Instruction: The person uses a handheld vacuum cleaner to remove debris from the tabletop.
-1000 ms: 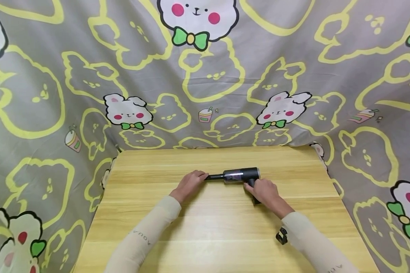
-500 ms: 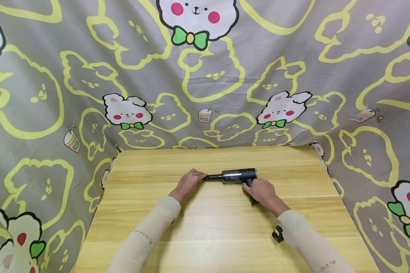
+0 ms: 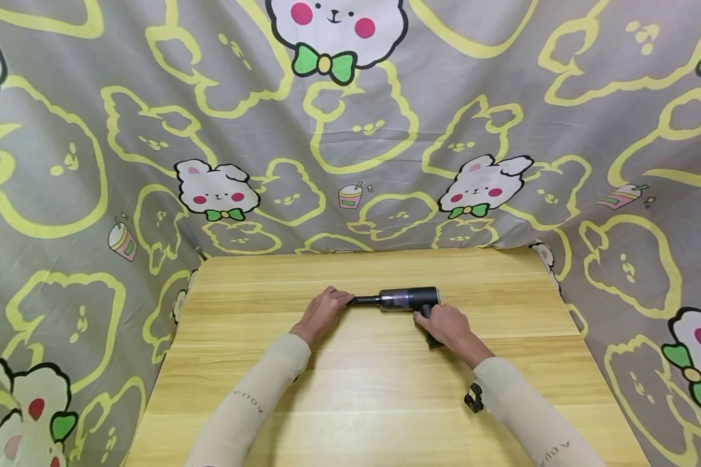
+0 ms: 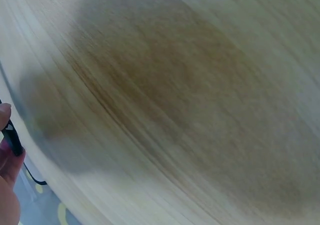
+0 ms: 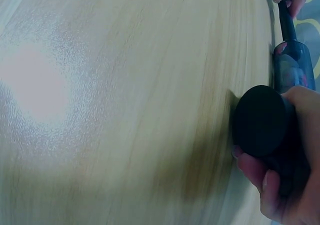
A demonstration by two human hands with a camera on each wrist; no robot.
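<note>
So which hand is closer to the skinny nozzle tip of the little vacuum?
Left. The left hand pinches the nozzle tip; the right hand grips the vacuum handle at the other end.

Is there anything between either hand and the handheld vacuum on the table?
No. The right hand already grips the handheld vacuum by its handle, and the left hand holds its nozzle tip. Nothing else lies on the wooden table.

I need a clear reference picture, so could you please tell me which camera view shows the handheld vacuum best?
The head view: the whole handheld vacuum lies on the wooden table, nozzle pinched by the left hand, handle gripped by the right hand. The right wrist view shows only the handle's butt and body, close up; the left wrist view shows a sliver of nozzle.
</note>
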